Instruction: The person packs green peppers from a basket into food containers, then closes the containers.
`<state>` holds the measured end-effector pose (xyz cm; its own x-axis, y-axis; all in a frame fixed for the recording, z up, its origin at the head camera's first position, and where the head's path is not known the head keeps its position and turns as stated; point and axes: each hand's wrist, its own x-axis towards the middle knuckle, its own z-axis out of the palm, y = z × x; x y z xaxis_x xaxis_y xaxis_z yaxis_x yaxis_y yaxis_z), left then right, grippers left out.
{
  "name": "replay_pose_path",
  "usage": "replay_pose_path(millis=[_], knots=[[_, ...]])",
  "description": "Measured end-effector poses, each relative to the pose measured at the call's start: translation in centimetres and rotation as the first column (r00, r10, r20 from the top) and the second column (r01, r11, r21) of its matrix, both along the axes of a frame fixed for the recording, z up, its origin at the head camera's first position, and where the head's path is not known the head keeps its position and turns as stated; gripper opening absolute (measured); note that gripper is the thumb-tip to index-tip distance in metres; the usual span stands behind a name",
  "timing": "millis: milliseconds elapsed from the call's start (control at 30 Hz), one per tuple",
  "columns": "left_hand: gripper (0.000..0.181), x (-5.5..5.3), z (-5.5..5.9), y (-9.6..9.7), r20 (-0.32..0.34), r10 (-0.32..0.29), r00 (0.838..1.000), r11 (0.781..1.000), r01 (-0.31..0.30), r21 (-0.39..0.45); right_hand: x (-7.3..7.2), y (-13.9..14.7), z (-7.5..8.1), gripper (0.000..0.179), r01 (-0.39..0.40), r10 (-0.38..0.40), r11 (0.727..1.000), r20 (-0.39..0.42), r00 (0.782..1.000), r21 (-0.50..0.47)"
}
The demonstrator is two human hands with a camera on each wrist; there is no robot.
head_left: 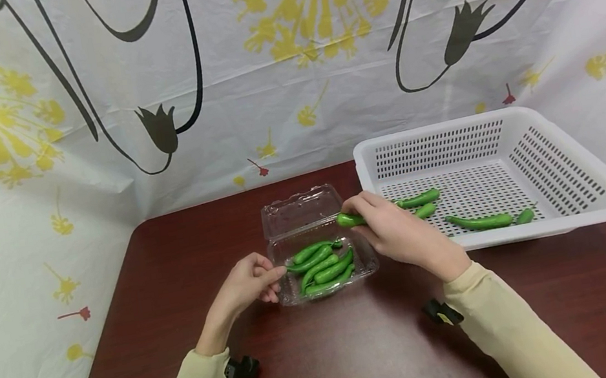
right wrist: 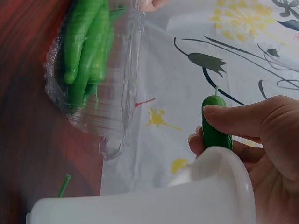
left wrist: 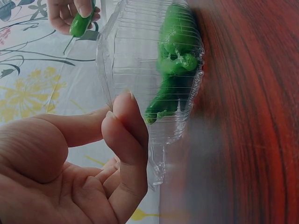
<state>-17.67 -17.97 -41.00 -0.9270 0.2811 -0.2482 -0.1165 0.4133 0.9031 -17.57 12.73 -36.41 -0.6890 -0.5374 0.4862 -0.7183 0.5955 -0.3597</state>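
A clear plastic clamshell box (head_left: 365, 262) lies with its lid (head_left: 303, 212) folded back on the table. Several green chili peppers (head_left: 334, 268) are lined up side by side in it. My left hand (head_left: 246, 281) pinches the box's left rim between thumb and fingers; in the left wrist view the fingertips (left wrist: 125, 112) are at its ribbed wall. Between the thumb and fingers of my right hand (head_left: 394, 227) is another green chili pepper (right wrist: 218, 133), held up near the box's right back corner and the basket's left edge.
To the right stands a white perforated plastic basket (head_left: 583, 217) with several green peppers (head_left: 478, 223) scattered on its floor. Its raised wall reaches close to my right hand. The dark red wooden table (head_left: 183, 252) ends at a patterned sheet (head_left: 281, 120) behind.
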Motion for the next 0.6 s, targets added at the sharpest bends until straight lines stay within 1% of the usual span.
replay_pose_path(millis=[133,267,433,600], knots=[[0.023,0.0,0.0,0.0,0.001,0.001,1.000,1.000,-0.001,-0.001,0.0,-0.3,-0.3,0.023,-0.008,0.008,1.000,-0.041,0.999,-0.008],[0.022,0.1,0.0,0.0,0.000,0.006,1.000,1.000,-0.006,-0.005,0.0,-0.6,-0.5,0.026,0.002,-0.001,1.000,-0.060,0.998,0.021],[0.022,0.1,0.0,0.0,0.001,0.007,1.000,1.000,-0.007,-0.004,0.1,-1.1,-0.8,0.030,-0.009,0.012,0.999,-0.060,0.998,0.048],[0.023,0.0,-0.1,0.0,-0.001,0.004,1.000,1.000,-0.004,-0.001,0.2,-1.6,-1.0,0.029,-0.034,0.037,0.998,-0.059,0.998,0.055]])
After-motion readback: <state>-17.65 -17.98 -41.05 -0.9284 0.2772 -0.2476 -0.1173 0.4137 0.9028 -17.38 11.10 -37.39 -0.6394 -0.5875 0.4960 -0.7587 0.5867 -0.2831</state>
